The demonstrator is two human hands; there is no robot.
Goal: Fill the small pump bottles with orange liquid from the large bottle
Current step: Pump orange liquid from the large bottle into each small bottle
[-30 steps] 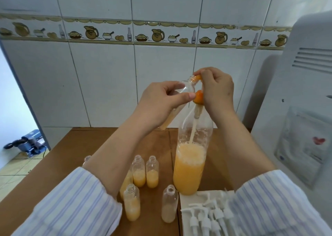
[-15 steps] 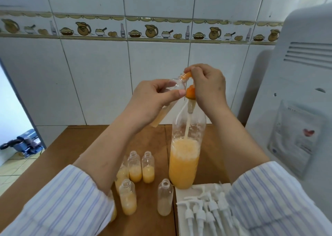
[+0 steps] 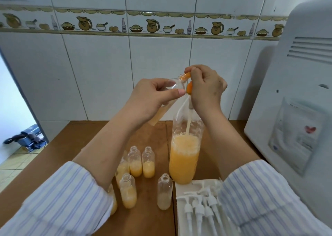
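The left hand (image 3: 152,99) curls round a clear plastic small bottle (image 3: 175,88), tilted with its neck at the orange pump (image 3: 189,88) that the right hand (image 3: 206,90) pinches atop the tall, upright large bottle (image 3: 185,156) of frothy orange liquid. On the brown wooden table (image 3: 62,151), part-filled open bottles (image 3: 142,161) cluster below the left forearm, and white pump heads (image 3: 199,205) lie just beside them.

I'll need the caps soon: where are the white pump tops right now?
In the head view the white pump tops lie in a pile on a white tray at the table's near right, just in front of the large bottle.
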